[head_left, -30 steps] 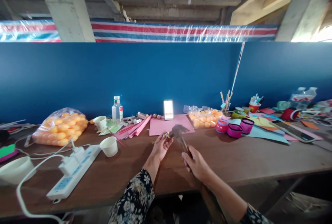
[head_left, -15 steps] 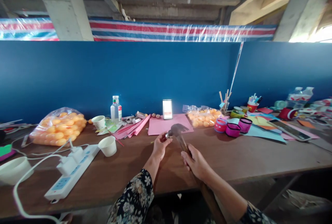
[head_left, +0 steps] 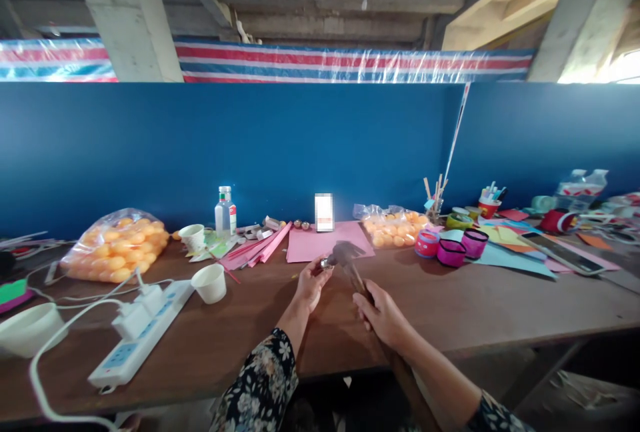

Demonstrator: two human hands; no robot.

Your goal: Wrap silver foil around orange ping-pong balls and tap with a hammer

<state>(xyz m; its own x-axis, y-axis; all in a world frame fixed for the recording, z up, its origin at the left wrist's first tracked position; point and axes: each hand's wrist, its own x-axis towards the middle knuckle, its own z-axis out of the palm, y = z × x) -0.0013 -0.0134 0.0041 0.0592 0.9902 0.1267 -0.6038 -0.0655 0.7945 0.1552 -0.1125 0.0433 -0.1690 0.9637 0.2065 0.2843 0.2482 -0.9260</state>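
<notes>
Between the thumb and fingers of my left hand (head_left: pixel 311 287) is a small shiny metal ball (head_left: pixel 325 263), which looks like a jingle bell. My right hand (head_left: pixel 380 312) is wrapped around the wooden handle of a claw hammer (head_left: pixel 347 252), whose handle runs back under my right forearm. The hammer head is just right of the metal ball; whether they touch I cannot tell. Behind the hands lies a pink sheet of paper (head_left: pixel 305 249), with two similar metal balls (head_left: pixel 301 225) at its far edge. A small white card or screen (head_left: pixel 325 213) stands upright on the sheet.
At left are a bag of orange balls (head_left: pixel 117 249), a white power strip (head_left: pixel 143 335) with cables, paper cups (head_left: pixel 209 284) and a bottle (head_left: pixel 226 213). To the right sit a second ball bag (head_left: pixel 395 227), purple tape rolls (head_left: pixel 451 252), coloured paper and a phone (head_left: pixel 563 253). A blue partition (head_left: pixel 300 145) stands behind.
The view has shifted very slightly. Both hands keep their holds on the metal ball and the hammer, with hardly any movement between them.
</notes>
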